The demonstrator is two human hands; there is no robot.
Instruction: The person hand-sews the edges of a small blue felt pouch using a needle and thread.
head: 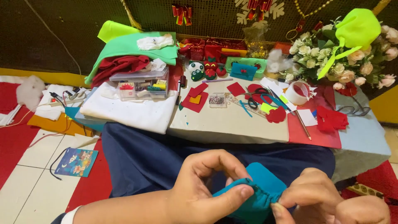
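My left hand point(207, 186) pinches the gathered top edge of a teal felt piece point(259, 182) between thumb and fingers, low in the middle of the view. From the right, my right hand point(327, 199) grips the same ruffled edge of the piece with its fingertips. The felt bunches into small pleats between the two hands. Both hands are held over my lap, which is covered in dark blue cloth point(145, 157), in front of a low table point(232, 124).
The table holds red felt scraps point(331, 119), scissors point(259, 96), a tape roll point(298, 92), a pencil point(303, 125), a small bead box point(217, 100), a clear plastic organiser point(143, 85), stacked green and red fabric point(128, 52) and white artificial flowers point(331, 62). A booklet point(76, 161) lies on the floor at left.
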